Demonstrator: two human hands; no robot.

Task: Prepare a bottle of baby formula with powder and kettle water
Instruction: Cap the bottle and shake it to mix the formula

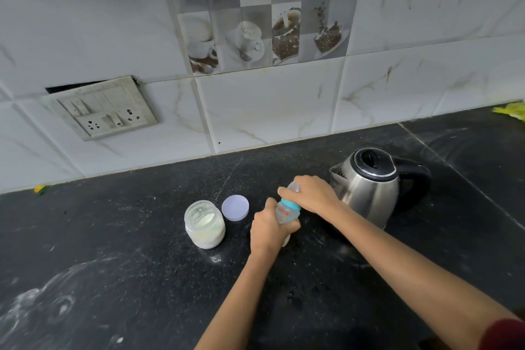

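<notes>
Baby bottle (286, 216): near the middle of the bench (127, 278), just left of the kettle, held in both hands; clear body with red print, leaning slightly; impossible to tell whether touching the bench at its base.
Teal collar (290, 205): rings the bottle neck and shows between the two hands.
Clear cap (294, 187): tops the bottle, mostly covered by the right hand.
Left hand (268, 229): grips the lower body of the bottle from the left side, with fingers curled round it.
Right hand (311, 193): clamps over the cap from above and from the right, with fingers curled down round it.
Kettle (369, 193): stands upright toward the right of the bench, nearer the far edge than the near one; steel body, black lid down, black handle to the right, spout to the left toward the bottle.
Powder jar (205, 226): stands open and upright left of the bottle, near the left hand but apart from it; partly filled with pale powder.
Jar lid (235, 207): lies flat on the bench just beyond the jar and to its right, between jar and bottle; round, pale lilac.
Sleeve (504, 332): dark red, on the right arm above the near right corner.
Switch plate (102, 111): sits on the tiled wall above the far left of the bench; grimy, with switches and sockets.
Yellow cloth (511, 111): lies at the far right corner of the bench, partly out of view.
Bench surface: black stone, with pale smears toward the near left corner.
</notes>
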